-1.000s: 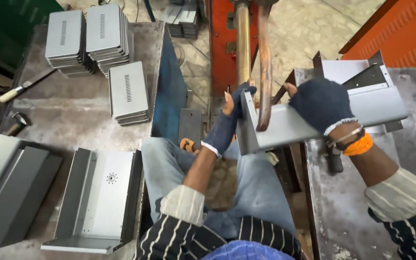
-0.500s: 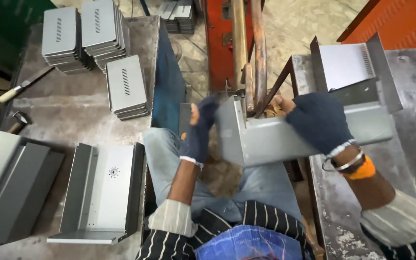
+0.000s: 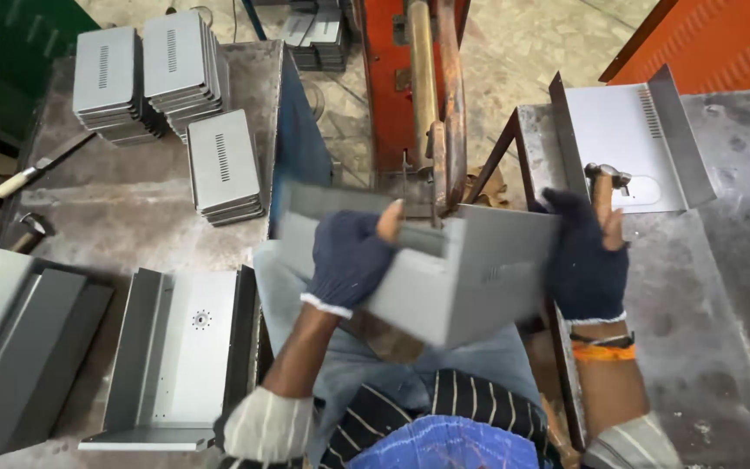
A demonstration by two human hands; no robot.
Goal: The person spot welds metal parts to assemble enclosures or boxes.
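Grey metal box, bent sheet, blurred, held in the air over the person's lap, between both hands, just below the rusty welding arms of the red machine. Left hand, dark glove, grip clenched on the box's left front edge, thumb over the upper rim, fingers on the face. Right hand, dark glove, grip pressed on the box's right end; fingertips point up, can't tell how far they wrap behind. Orange band on the right wrist. So the box spans grip to grip, most of it between the hands, lower corner hanging down toward the knees.

Left table: open grey panels at the near edge, darker folded panels further left, three stacks of slotted plates at the far side, a hammer near the left edge. Right table: one open panel with raised sides, just beyond the right hand.
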